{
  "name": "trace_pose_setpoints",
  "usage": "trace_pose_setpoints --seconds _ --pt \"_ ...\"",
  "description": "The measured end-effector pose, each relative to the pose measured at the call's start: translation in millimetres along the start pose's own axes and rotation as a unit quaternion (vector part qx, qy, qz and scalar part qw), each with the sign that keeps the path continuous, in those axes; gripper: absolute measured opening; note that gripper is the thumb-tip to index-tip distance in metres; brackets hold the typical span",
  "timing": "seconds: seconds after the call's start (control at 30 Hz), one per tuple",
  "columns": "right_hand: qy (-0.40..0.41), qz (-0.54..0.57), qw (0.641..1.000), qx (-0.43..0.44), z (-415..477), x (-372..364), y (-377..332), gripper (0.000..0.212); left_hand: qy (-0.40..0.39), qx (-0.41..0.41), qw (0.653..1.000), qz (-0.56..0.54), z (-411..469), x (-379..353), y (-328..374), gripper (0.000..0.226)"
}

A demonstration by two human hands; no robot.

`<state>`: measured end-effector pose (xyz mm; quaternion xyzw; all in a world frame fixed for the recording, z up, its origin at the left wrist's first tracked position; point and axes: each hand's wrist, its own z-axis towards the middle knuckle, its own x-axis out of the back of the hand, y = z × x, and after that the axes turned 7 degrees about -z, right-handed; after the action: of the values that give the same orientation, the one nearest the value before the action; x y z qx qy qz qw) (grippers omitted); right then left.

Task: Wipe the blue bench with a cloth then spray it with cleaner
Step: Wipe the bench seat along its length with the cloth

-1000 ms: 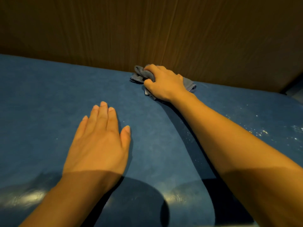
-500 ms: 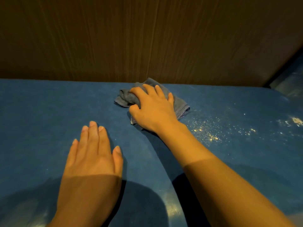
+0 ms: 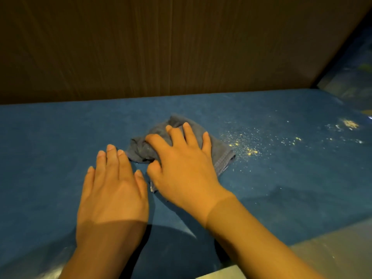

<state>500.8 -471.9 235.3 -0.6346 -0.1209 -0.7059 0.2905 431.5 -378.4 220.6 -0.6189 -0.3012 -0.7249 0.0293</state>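
Head view. No brand, label or legible writing appears on any surface. The blue bench [image 3: 60,150] has a matte, finely grained covering, apparently vinyl or similar, though the dim warm light makes the material uncertain; glossy highlights show along its near edge. Behind it, at 12 o'clock, stands a brown wood-grain panel [image 3: 161,47] with vertical streaks. The cloth [image 3: 221,156], grey, soft and crumpled with a stitched hem at its right edge, lies near the centre of the bench. The right hand [image 3: 181,168] rests palm-down on top of the cloth, fingers spread and slightly curled, pressing rather than clenching it. The left hand [image 3: 112,190] lies flat and unclenched on the bare bench at 9 o'clock from the right hand, fingers together, holding nothing; its fingertips lie just beside the cloth's left fold. Pale yellow crumbs [image 3: 249,150] scatter across the bench at 3 o'clock from the cloth.
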Motion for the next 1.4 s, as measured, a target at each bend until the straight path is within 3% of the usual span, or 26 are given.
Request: trace_pose_setpoints --seconds 0.17,0.27,0.4,0.5,0.57,0.83,0.93,1.0,1.13,1.23,1.33,1.4 --pt "-0.026 0.01 1.0 -0.014 -46.4 9.7 -3.8 0.046 0.004 -0.02 0.999 -0.041 2.7 -3.1 -9.1 0.054" --pt "0.001 -0.01 0.999 -0.033 -67.8 15.3 -3.0 0.049 0.013 -0.029 0.998 -0.056 4.9 -4.2 -11.5 0.05" --pt "-0.008 -0.036 0.999 0.013 -83.3 24.9 20.0 0.053 0.017 -0.04 0.997 -0.058 6.4 -4.7 -15.9 0.045" --pt "-0.045 -0.002 0.999 0.018 -81.1 34.5 39.4 0.055 0.007 -0.045 0.997 -0.061 3.8 -1.2 -14.0 0.066" --pt "-0.054 0.017 0.998 -0.002 -74.4 36.6 48.5 0.056 0.008 -0.053 0.997 -0.059 1.8 -0.6 -12.4 0.068" --pt "-0.031 -0.011 0.999 -0.03 -25.5 22.4 61.2 0.052 -0.028 -0.073 0.995 -0.058 -0.2 5.0 -0.1 0.085" --pt "-0.018 -0.011 0.999 -0.035 -3.6 14.6 63.1 0.048 -0.044 -0.115 0.992 -0.038 -1.5 7.5 12.5 0.11" --pt "-0.003 -0.01 0.999 -0.044 12.2 9.1 63.4 0.047 -0.044 -0.163 0.986 0.0 -2.9 7.3 28.5 0.106" --pt "0.009 -0.017 0.997 -0.074 46.4 1.3 67.0 0.045 -0.058 -0.158 0.985 0.023 -3.3 -12.0 54.1 0.13" --pt "0.01 -0.009 0.995 -0.098 69.8 -0.3 74.4 0.041 -0.127 -0.15 0.98 0.03 -8.3 -18.4 50.0 0.098" --pt "0.011 -0.015 0.993 -0.113 86.9 -0.2 85.9 0.041 -0.055 -0.172 0.983 0.032 -8.9 -25.3 49.4 0.089" --pt "0.009 -0.025 0.993 -0.116 96.1 1.0 94.4 0.043 -0.054 -0.188 0.98 0.027 -10.7 -25.6 49.6 0.089"
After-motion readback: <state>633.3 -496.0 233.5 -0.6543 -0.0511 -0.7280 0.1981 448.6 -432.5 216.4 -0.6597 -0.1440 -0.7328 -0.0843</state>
